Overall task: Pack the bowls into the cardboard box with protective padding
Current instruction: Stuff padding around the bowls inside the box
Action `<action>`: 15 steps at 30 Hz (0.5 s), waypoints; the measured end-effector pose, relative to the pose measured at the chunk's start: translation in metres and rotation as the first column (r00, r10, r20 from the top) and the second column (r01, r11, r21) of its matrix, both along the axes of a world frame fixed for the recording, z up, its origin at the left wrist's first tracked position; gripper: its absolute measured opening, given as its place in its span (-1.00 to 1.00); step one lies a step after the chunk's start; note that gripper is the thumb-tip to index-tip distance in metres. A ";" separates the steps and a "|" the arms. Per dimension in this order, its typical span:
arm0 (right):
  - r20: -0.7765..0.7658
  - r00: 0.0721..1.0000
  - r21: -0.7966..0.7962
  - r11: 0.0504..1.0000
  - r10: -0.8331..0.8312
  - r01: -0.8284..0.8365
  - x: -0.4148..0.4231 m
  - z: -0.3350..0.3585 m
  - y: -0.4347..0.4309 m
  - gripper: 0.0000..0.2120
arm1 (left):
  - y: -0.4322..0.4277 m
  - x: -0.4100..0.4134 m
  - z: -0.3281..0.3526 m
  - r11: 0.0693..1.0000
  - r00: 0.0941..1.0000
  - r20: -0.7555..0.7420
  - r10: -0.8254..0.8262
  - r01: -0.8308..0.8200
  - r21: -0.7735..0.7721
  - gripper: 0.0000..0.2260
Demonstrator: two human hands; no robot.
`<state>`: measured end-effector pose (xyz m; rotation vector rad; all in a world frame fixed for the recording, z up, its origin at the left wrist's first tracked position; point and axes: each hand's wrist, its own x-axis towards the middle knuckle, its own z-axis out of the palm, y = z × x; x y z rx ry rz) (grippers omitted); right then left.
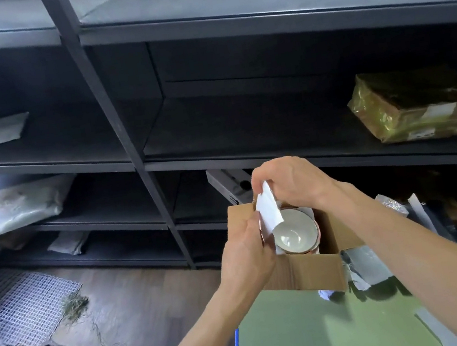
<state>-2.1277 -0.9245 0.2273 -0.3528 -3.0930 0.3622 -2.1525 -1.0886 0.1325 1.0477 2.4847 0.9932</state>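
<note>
While the left hand (248, 255) pinches the lower edge of a white padding sheet (268, 211), the right hand (290, 181) grips its upper end over the open cardboard box (302, 276). A pale bowl (294, 232) sits upright inside, with white padding beside it. The box rests on a green tabletop (305, 336); farther right, a gold-wrapped parcel (419, 106) lies on a dark shelf (244, 129).

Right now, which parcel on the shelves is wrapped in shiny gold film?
The boxy parcel at far right; the others, at left, are flat grey bags.
</note>
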 end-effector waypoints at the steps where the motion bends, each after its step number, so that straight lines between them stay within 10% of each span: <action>1: 0.011 1.000 -0.004 1.000 0.001 -0.001 0.000 -0.003 0.002 -0.80 | 0.002 0.002 -0.002 1.000 1.000 -0.016 0.003 -0.003 -0.020 -0.63; 15: 0.084 0.992 -0.086 0.993 0.094 -0.087 -0.007 -0.041 0.014 -0.72 | 0.011 0.013 -0.013 0.991 0.996 0.000 0.086 -0.085 -0.104 -0.75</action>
